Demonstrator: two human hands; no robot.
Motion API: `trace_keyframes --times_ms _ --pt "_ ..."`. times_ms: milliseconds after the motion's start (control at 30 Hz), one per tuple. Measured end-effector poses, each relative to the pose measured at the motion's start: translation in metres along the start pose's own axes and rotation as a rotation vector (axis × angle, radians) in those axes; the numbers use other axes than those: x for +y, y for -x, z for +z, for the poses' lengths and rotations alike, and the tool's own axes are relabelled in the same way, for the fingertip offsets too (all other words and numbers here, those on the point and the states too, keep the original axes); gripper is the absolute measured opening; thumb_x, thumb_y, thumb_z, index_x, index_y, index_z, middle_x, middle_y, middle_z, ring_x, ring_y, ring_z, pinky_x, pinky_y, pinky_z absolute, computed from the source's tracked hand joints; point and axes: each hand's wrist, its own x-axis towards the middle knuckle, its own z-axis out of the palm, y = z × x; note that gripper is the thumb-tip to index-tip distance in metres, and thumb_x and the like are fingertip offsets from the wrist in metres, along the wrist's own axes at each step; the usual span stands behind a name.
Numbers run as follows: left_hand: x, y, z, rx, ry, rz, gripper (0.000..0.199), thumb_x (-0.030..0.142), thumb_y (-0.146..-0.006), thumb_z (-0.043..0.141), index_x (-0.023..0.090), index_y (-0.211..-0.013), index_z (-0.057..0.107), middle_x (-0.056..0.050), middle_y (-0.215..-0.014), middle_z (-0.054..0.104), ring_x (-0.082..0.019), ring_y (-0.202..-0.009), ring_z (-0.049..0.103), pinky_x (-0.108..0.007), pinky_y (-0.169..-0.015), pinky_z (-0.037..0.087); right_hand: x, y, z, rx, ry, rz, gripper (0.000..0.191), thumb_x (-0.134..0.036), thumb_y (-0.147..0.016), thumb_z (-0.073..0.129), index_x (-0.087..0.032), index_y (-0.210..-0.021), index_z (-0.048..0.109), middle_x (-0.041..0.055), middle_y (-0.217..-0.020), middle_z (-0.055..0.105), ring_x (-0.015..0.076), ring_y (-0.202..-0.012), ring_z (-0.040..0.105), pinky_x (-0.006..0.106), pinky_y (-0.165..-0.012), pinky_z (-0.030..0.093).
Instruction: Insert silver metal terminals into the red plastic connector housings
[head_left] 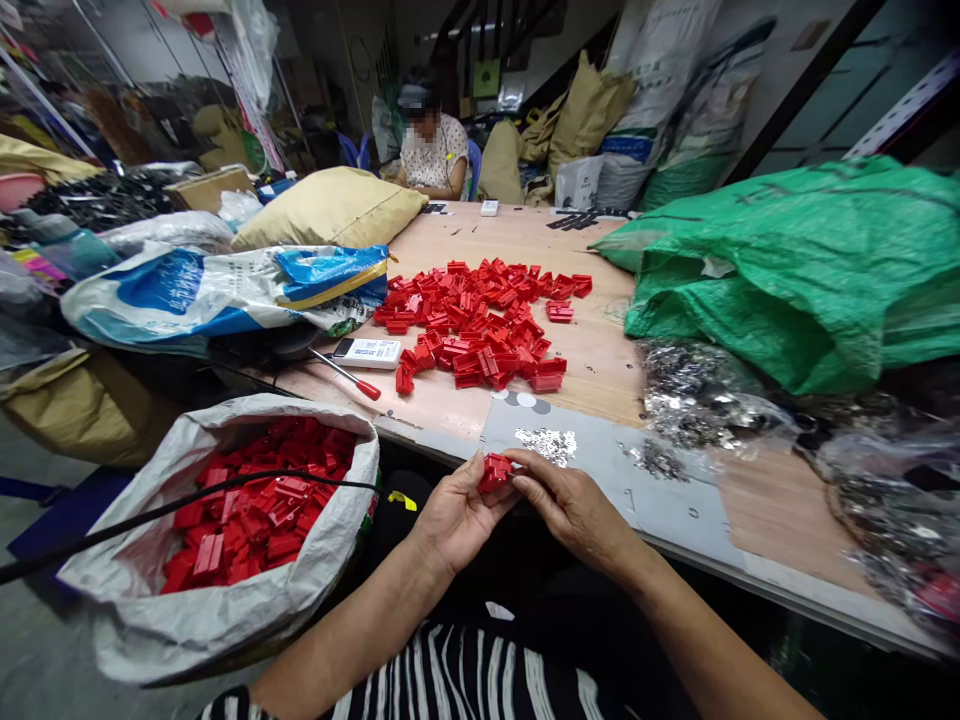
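Observation:
A small red plastic part (495, 473) is held just off the table's front edge. My left hand (459, 515) grips it from the left, fingers wrapped under it. From the right, my right hand (574, 505) touches it with its fingers pressed together; anything tiny between those fingertips is too small to make out. Just beyond the hands, a patch of small shiny metal pieces (547, 446) lies on a grey sheet (600, 450). Farther back is a large heap of similar red parts (480, 325).
An open white sack (112, 590) of red parts stands at left, a black cable crossing it. A red-handled screwdriver (367, 389) lies near a white box (375, 353). Green sack (795, 260) and bagged metal pieces (697, 385) sit right. A person (435, 150) sits opposite.

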Motion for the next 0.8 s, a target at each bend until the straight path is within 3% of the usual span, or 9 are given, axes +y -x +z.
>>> trace_keyframes --times_ms 267,367,467,533,600,733,800 --pt "-0.001 0.001 -0.004 -0.033 0.004 0.011 0.015 0.019 -0.088 0.058 0.006 -0.086 0.065 -0.012 -0.088 0.073 -0.02 -0.087 0.071 -0.04 -0.099 0.048 0.002 -0.012 0.005 0.056 -0.275 0.04 0.032 -0.038 -0.1 0.037 -0.022 -0.1 0.065 0.0022 -0.086 0.066 0.0157 -0.078 0.062 0.026 -0.075 0.049" --pt "0.003 0.002 -0.007 -0.026 -0.005 0.049 0.01 0.018 -0.085 0.062 0.01 -0.081 0.064 -0.007 -0.082 0.072 -0.016 -0.079 0.07 -0.036 -0.093 0.051 -0.001 -0.016 0.009 0.008 -0.337 0.063 0.027 -0.042 -0.096 0.045 -0.022 -0.1 0.062 0.0024 -0.089 0.065 0.0168 -0.083 0.061 0.027 -0.078 0.048" --pt "0.008 0.006 -0.011 -0.021 0.0 0.099 0.006 0.017 -0.083 0.065 0.014 -0.078 0.063 -0.003 -0.081 0.071 -0.012 -0.073 0.067 -0.032 -0.086 0.052 -0.008 -0.022 0.012 -0.017 -0.39 0.083 0.026 -0.046 -0.091 0.054 -0.02 -0.093 0.06 0.0014 -0.083 0.063 0.016 -0.077 0.058 0.026 -0.071 0.047" --pt "0.012 0.01 -0.013 -0.032 0.011 0.104 0.01 0.025 -0.083 0.066 0.016 -0.087 0.064 -0.004 -0.092 0.071 -0.014 -0.083 0.067 -0.035 -0.088 0.051 -0.014 -0.029 0.014 -0.029 -0.464 0.073 0.026 -0.045 -0.091 0.055 -0.019 -0.091 0.058 0.0003 -0.079 0.061 0.0144 -0.072 0.057 0.024 -0.067 0.045" --pt "0.015 0.015 -0.017 -0.056 0.03 0.097 0.028 0.04 -0.084 0.063 0.019 -0.102 0.063 -0.006 -0.107 0.068 -0.019 -0.098 0.065 -0.038 -0.092 0.049 -0.022 -0.04 0.018 -0.027 -0.523 0.052 0.024 -0.043 -0.091 0.056 -0.019 -0.091 0.057 -0.0013 -0.076 0.059 0.0126 -0.068 0.054 0.023 -0.063 0.043" --pt "0.014 0.023 -0.033 -0.06 -0.004 0.112 0.041 0.05 -0.085 0.057 0.021 -0.114 0.06 -0.009 -0.118 0.063 -0.021 -0.103 0.062 -0.037 -0.088 0.049 -0.048 -0.077 0.046 0.027 -0.58 -0.019 0.019 -0.038 -0.089 0.058 -0.019 -0.086 0.055 -0.0039 -0.071 0.052 0.0105 -0.064 0.049 0.021 -0.059 0.04" --pt "0.009 0.026 -0.047 -0.015 -0.059 0.117 0.037 0.046 -0.085 0.058 0.02 -0.11 0.062 -0.009 -0.115 0.065 -0.022 -0.099 0.063 -0.036 -0.084 0.05 -0.063 -0.099 0.069 -0.043 -0.656 -0.114 0.015 -0.034 -0.09 0.057 -0.02 -0.094 0.058 -0.0021 -0.08 0.058 0.0124 -0.073 0.055 0.023 -0.067 0.043"
